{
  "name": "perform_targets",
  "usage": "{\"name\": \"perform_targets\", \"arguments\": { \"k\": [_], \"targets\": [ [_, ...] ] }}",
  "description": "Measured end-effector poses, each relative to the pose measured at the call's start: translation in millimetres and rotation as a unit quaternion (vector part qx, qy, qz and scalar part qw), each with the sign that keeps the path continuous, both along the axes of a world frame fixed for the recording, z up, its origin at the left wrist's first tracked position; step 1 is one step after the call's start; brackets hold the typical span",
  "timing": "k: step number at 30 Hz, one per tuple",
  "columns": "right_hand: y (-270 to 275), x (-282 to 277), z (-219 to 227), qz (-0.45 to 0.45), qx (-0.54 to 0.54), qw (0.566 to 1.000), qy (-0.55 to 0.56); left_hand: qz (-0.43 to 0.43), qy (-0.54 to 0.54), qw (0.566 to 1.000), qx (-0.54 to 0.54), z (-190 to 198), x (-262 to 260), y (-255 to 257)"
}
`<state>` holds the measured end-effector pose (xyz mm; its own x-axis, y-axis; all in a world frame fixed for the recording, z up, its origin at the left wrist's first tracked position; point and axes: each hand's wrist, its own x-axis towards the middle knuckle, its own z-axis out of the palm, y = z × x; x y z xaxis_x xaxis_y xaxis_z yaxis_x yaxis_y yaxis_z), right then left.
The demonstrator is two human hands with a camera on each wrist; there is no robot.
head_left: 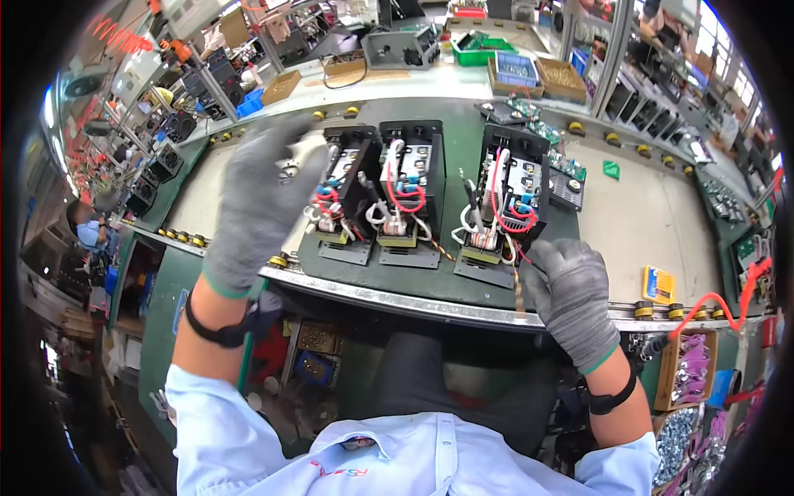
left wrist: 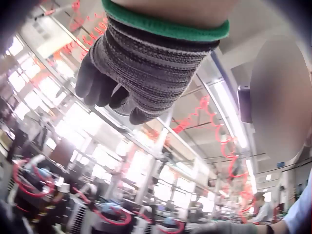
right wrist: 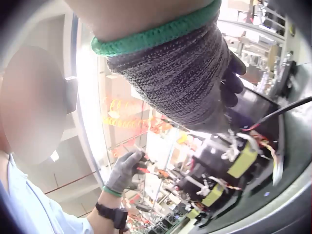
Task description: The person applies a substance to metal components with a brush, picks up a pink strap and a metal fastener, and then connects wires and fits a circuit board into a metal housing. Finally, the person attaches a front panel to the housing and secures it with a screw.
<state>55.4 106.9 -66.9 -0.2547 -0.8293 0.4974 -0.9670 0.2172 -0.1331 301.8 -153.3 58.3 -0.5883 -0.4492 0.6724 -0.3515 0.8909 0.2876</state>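
Observation:
My gloved left hand [head_left: 263,202] is raised, blurred, over the left part of the bench. Its fingers are curled around a small pale, shiny thing [left wrist: 124,106], mostly hidden, whose kind I cannot tell. Beneath and beyond it stands the left open black electronic unit [head_left: 346,186]. A second unit [head_left: 407,190] is beside it, and a third [head_left: 504,198] stands to the right. My gloved right hand [head_left: 571,293] is at the third unit's front corner, fingertips pinching its wires [head_left: 524,258]. A black cable [right wrist: 287,108] runs past that hand in the right wrist view.
Green circuit boards [head_left: 538,128] lie behind the third unit. A metal rail [head_left: 397,302] edges the bench in front. On the right are a yellow packet [head_left: 658,284], a coiled red hose [head_left: 718,307] and a carton [head_left: 668,372] of purple parts. Blue and green bins stand behind.

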Motion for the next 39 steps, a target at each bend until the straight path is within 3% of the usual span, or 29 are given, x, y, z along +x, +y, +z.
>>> {"name": "perform_targets", "arguments": {
  "k": [2, 6, 8, 9, 11, 12, 14, 18, 21, 23, 24, 26, 30, 32, 34, 36, 37, 39],
  "targets": [
    [-20.3, 25.4, 39.9, 0.047, -0.051, 0.998, 0.013, -0.11, -0.018, 0.992, -0.066, 8.1, -18.9, 8.2],
    [-97.6, 30.5, 83.4, 0.119, -0.039, 0.978, 0.165, -0.164, -0.043, 0.979, -0.116, -8.0, -54.6, 5.9],
    [-124.5, 15.2, 87.2, 0.093, 0.187, 0.956, 0.208, -0.141, -0.09, 0.984, -0.054, -20.5, -49.1, 15.6],
    [-125.3, 18.2, 94.7, 0.092, 0.191, 0.953, 0.217, -0.178, -0.054, 0.982, -0.043, -36.9, -43.2, 15.4],
    [-126.3, 22.7, 106.7, 0.024, 0.319, 0.914, 0.248, -0.196, -0.049, 0.979, -0.015, -72.2, -33.5, 24.7],
    [-122.1, 19.5, 106.6, 0.02, 0.323, 0.912, 0.254, -0.183, -0.085, 0.979, 0.028, -79.1, -26.5, 36.0],
    [-101.0, 11.2, 95.3, -0.013, 0.267, 0.947, 0.177, -0.21, -0.099, 0.972, 0.044, -121.2, -34.5, 39.1],
    [-57.8, 26.0, 72.6, -0.085, 0.184, 0.966, 0.157, -0.242, -0.125, 0.962, 0.035, -156.1, -67.0, 45.4],
    [-29.8, 35.0, 29.6, -0.163, 0.087, 0.98, -0.067, -0.162, -0.111, 0.981, -0.005, -184.2, -103.7, 51.1],
    [-18.4, 30.5, -3.0, -0.192, 0.07, 0.952, -0.229, -0.152, -0.142, 0.978, -0.001, -188.9, -116.8, 51.1],
    [-18.6, 26.8, -21.4, -0.234, 0.148, 0.952, -0.13, -0.134, -0.178, 0.975, 0.001, -188.9, -121.3, 51.8],
    [-33.5, 55.0, -8.8, -0.27, 0.275, 0.92, -0.064, -0.144, -0.199, 0.969, -0.004, -187.4, -124.3, 52.7],
    [-64.8, 62.9, -9.9, -0.26, 0.232, 0.937, -0.007, -0.161, -0.207, 0.965, -0.004, -181.4, -121.8, 51.1],
    [-79.1, 61.3, -8.0, -0.29, 0.282, 0.913, -0.055, -0.169, -0.248, 0.954, -0.006, -172.2, -120.1, 52.0],
    [-77.0, 49.7, 8.7, -0.282, 0.315, 0.903, -0.082, -0.171, -0.257, 0.951, -0.014, -165.8, -122.2, 57.8],
    [-64.4, 21.9, -4.8, -0.283, 0.321, 0.904, -0.018, -0.182, -0.27, 0.946, -0.017, -163.4, -126.9, 68.3],
    [-56.0, 29.3, 10.9, -0.25, 0.339, 0.907, 0.009, -0.178, -0.265, 0.947, -0.028, -162.0, -130.9, 73.7],
    [-50.5, 21.0, 0.5, -0.251, 0.327, 0.911, 0.006, -0.171, -0.252, 0.951, -0.052, -162.4, -138.8, 78.0]
  ]
}}
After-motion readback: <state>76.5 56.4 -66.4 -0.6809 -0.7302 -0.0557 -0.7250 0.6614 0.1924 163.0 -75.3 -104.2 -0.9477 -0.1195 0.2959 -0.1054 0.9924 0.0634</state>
